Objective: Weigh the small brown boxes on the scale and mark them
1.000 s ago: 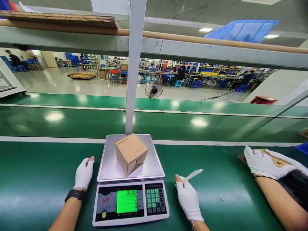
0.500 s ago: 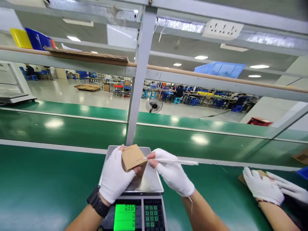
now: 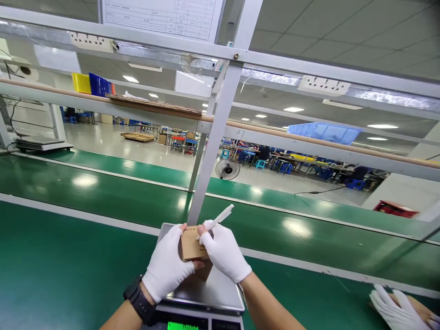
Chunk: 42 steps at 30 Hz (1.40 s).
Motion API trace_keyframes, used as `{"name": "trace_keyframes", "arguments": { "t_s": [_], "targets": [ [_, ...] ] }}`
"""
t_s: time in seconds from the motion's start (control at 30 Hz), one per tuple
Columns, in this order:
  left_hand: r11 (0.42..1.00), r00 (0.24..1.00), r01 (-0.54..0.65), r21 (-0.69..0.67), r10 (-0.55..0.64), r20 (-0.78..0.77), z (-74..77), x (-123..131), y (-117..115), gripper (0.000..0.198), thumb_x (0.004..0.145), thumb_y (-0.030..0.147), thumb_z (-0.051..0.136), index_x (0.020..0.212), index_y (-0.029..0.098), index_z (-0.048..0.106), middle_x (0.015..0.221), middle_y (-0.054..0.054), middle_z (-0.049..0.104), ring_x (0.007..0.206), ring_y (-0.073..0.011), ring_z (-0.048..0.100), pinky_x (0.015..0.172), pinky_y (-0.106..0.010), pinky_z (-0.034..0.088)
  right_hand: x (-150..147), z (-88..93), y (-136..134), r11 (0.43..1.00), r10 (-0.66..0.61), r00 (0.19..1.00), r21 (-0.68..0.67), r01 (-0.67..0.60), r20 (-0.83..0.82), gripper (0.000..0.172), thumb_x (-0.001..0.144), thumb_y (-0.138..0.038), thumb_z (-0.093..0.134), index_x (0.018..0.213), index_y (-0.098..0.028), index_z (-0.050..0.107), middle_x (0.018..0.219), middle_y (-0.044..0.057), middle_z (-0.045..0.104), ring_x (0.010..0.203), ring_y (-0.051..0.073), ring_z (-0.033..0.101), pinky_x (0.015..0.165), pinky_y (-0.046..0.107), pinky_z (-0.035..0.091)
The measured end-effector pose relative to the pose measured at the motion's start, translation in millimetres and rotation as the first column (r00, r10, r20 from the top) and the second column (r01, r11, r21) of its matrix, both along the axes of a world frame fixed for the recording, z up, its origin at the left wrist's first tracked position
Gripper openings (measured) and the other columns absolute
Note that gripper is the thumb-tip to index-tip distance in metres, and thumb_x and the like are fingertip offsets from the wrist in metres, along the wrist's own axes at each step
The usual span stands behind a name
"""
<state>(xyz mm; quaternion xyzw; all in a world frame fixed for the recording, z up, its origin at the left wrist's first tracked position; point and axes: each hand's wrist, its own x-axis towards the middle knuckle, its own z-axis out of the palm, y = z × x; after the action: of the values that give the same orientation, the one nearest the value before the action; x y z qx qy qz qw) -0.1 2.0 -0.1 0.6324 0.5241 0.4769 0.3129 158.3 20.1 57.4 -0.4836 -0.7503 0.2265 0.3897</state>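
A small brown cardboard box (image 3: 191, 247) with dark print along its top edge is tilted above the steel pan of a weighing scale (image 3: 223, 293). My left hand (image 3: 168, 263), in a white glove with bare fingertips, grips the box from its left side. In my right hand (image 3: 223, 250), gloved the same way, is a white pen (image 3: 222, 215), its lower end at the box's printed face. The pen tip is partly hidden by my fingers. Under the held box, another brown cardboard surface shows above the pan; I cannot tell whether it is a second box.
At the lower right, another person's gloved hand (image 3: 395, 307) rests on a piece of cardboard. A grey upright post (image 3: 215, 137) rises behind the scale. Green conveyor surface (image 3: 113, 183) runs across beyond it. A second scale (image 3: 43, 143) stands at the far left.
My right hand has moved left over the box, and the pen has swung from lying nearly flat to pointing up. The box is turned more upright. The view has tilted upward.
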Motion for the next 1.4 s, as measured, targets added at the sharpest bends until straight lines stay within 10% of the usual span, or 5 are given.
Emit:
{"name": "trace_keyframes", "arguments": {
  "t_s": [1.17, 1.4],
  "targets": [
    [0.998, 0.999, -0.007, 0.062, 0.010, -0.046, -4.7, -2.4, -2.0, 0.084, 0.057, 0.036, 0.084, 0.131, 0.020, 0.048, 0.131, -0.011, 0.051, 0.119, -0.0313, 0.051, 0.107, -0.047, 0.045, 0.5, -9.3, -0.7, 0.987, -0.129, 0.989, 0.091, 0.135, -0.075, 0.037, 0.092, -0.047, 0.042, 0.065, -0.022, 0.048, 0.064, 0.003, 0.060, 0.061, 0.019, 0.058, 0.058, 0.028, 0.043],
    [0.793, 0.843, -0.068, 0.605, 0.370, -0.391, -17.9, 5.9, -16.3, 0.035, 0.076, 0.040, 0.062, 0.106, 0.022, 0.062, 0.125, -0.013, 0.055, 0.115, -0.0341, 0.051, 0.097, -0.052, 0.047, -6.9, -23.8, -39.6, 0.987, 0.122, 0.891, -0.042, -0.156, -0.437, 0.041, 0.094, -0.053, 0.047, 0.111, -0.018, 0.062, 0.077, 0.001, 0.065, 0.056, 0.013, 0.056, 0.055, 0.024, 0.047]
  ]
}}
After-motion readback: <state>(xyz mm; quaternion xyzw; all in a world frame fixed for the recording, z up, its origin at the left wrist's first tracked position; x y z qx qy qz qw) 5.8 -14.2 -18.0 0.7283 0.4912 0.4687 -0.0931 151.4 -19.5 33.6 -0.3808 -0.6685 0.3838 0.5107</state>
